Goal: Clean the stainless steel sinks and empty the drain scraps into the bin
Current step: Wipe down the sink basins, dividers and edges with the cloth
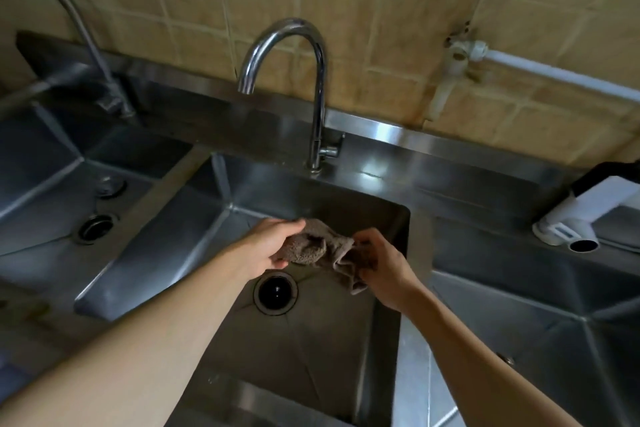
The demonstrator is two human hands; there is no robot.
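Over the middle stainless steel sink I hold a crumpled grey-brown cloth between both hands. My left hand grips its left end and my right hand grips its right end, a loose corner hanging down. Directly below the cloth lies the open round drain of this sink, dark inside. The left sink has its own drain hole, and a strainer plug lies on its floor behind that hole.
A chrome gooseneck tap stands behind the middle sink. A second tap arches over the left sink. A third sink lies to the right, with a white tap unit on its rim. A tiled wall with a white pipe is behind.
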